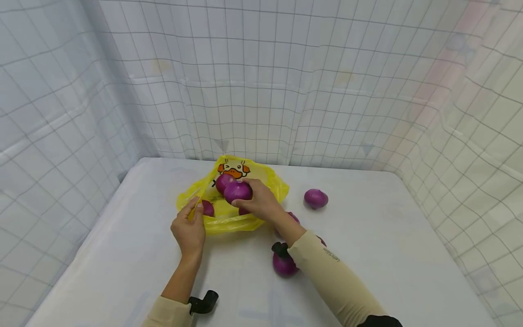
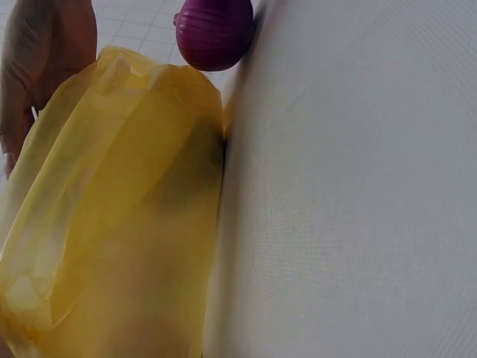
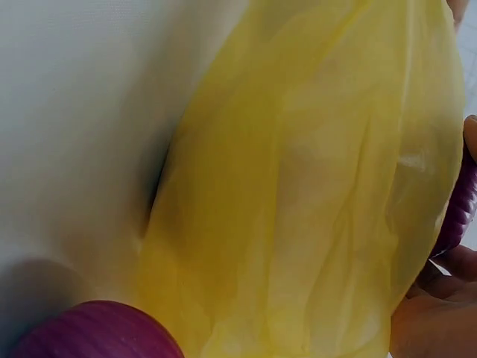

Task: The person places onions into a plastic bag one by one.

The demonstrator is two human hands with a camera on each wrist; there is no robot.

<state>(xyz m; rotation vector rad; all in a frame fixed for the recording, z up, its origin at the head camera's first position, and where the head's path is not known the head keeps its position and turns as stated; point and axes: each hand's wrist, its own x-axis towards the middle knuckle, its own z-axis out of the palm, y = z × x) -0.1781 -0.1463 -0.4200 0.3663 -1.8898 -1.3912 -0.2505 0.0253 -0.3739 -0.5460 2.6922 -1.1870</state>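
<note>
A thin yellow plastic bag [image 1: 229, 225] with a duck face printed on it lies with its mouth spread toward me. My left hand [image 1: 189, 231] pinches the left edge of its mouth between thumb and fingers. Over the opening, my right hand [image 1: 263, 200] grips a red onion [image 1: 238, 191]. Behind that one, another red onion [image 1: 224, 181] sits in the bag, and a further onion [image 1: 208, 208] shows inside near my left fingers. The bag's yellow side [image 3: 298, 186] fills much of the right wrist view, with the held onion [image 3: 463, 201] at its right edge.
On the white table [image 1: 367, 236], a loose red onion [image 1: 316, 199] lies right of the bag. Another onion [image 1: 285, 265] rests below my right forearm, and two more are partly hidden behind that arm. Grid-patterned white curtains [image 1: 245, 91] enclose the table's back and sides.
</note>
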